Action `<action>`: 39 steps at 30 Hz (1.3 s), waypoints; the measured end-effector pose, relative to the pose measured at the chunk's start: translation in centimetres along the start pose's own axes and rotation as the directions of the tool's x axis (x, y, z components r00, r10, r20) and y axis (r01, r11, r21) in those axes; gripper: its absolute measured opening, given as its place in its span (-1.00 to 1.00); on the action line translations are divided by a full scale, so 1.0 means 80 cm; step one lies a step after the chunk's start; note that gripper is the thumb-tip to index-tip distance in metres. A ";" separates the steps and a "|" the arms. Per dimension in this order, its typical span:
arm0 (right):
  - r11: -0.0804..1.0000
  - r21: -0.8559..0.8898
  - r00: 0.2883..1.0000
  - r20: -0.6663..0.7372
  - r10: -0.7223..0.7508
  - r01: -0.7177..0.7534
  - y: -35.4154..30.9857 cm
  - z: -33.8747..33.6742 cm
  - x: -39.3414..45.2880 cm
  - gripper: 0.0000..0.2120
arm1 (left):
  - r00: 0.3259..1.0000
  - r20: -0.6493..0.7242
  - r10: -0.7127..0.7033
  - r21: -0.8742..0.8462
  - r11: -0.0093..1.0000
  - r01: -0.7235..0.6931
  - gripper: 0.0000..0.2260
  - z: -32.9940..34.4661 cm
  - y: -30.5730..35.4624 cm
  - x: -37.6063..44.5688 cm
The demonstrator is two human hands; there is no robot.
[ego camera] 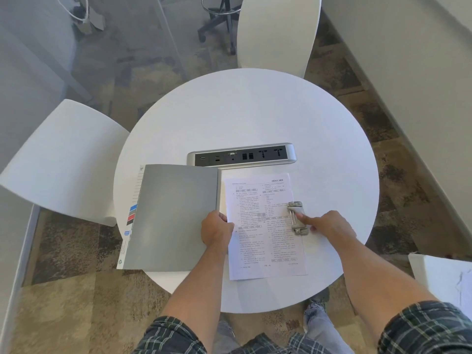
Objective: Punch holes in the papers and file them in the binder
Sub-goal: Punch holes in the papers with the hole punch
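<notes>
A grey binder (176, 215) lies open on the round white table (255, 111), its cover folded out to the left. Right of the binder's spine lies a printed sheet of paper (265, 246). My left hand (217, 232) grips the sheet's left edge, right beside the grey cover. A small metal hole punch (296, 217) sits on the sheet's right edge. My right hand (325, 224) holds the punch from the right, with the index finger pressed on it. Whether there are holes in the paper is hidden.
A silver power and data socket strip (241, 157) is set into the table just beyond the binder. White chairs stand at the left (63, 159) and at the far side (278, 31). More white paper (444, 277) lies off the table at the right.
</notes>
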State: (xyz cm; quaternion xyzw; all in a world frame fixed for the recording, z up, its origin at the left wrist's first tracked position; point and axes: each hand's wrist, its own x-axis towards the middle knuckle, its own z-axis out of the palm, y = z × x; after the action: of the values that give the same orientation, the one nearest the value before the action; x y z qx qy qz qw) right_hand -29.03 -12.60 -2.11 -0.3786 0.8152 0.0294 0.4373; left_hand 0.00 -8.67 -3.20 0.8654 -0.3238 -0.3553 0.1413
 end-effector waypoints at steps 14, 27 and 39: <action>0.943 0.133 0.950 -0.115 -0.290 0.304 0.020 0.020 -0.015 -0.55 | 1.000 0.015 0.003 0.009 1.000 -0.003 -0.86 0.001 -0.001 0.006; 0.969 0.085 0.948 -0.245 -0.204 0.231 0.049 -0.003 -0.002 -0.61 | 1.000 0.007 0.021 0.002 1.000 -0.021 -0.87 0.003 -0.003 0.004; 0.909 -0.215 0.792 -0.447 -0.416 0.357 0.026 0.029 -0.039 -0.70 | 0.997 0.073 0.024 -0.063 0.998 -0.020 -0.88 -0.005 -0.006 0.006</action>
State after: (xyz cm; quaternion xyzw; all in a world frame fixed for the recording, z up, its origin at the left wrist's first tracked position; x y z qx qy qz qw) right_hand -27.75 -8.41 -1.84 -0.5579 0.8000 -0.1074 0.1930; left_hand 0.73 -8.60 -3.39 0.8432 -0.3271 -0.3954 0.1601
